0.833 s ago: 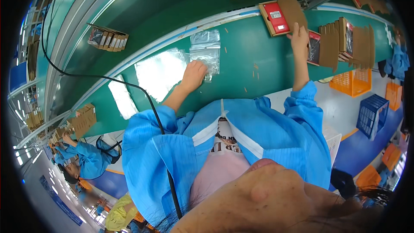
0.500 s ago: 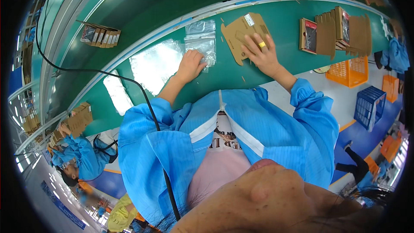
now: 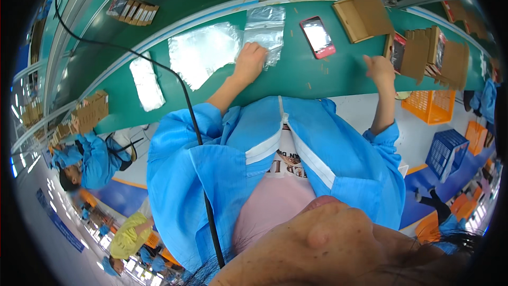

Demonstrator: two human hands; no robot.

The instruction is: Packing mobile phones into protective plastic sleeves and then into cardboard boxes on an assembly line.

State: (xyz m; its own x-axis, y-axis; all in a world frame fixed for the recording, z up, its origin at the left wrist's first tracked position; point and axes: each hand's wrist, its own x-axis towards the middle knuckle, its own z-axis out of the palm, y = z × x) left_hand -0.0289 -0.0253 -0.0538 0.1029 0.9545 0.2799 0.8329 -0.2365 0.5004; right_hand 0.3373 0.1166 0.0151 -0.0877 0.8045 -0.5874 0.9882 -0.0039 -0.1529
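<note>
My left hand [image 3: 251, 63] is closed at the near left edge of a stack of clear plastic zip bags [image 3: 269, 27], its curled fingers on the film. Out to the right, my right hand [image 3: 381, 70] hovers by the table's near edge, fingers drawn in and slightly blurred; nothing shows in them. Between the hands lies a red phone [image 3: 317, 37] with a bright, glossy face. An opened brown cardboard box [image 3: 353, 18] rests beyond my right hand, its lid folded back.
Silvery plastic sheets [image 3: 203, 53] and a folded white bundle [image 3: 147, 83] lie at left. Packed cardboard boxes [image 3: 418, 53] line the right. A black cable [image 3: 182, 87] hangs across the view. Orange [image 3: 428, 107] and blue crates [image 3: 447, 151] stand on the floor. Another person [image 3: 98, 164] works far left.
The closed cardboard box under my right hand is gone from its spot. An open box now lies further right, and the phone lies bare. My right hand has moved right; my left stays by the bags.
</note>
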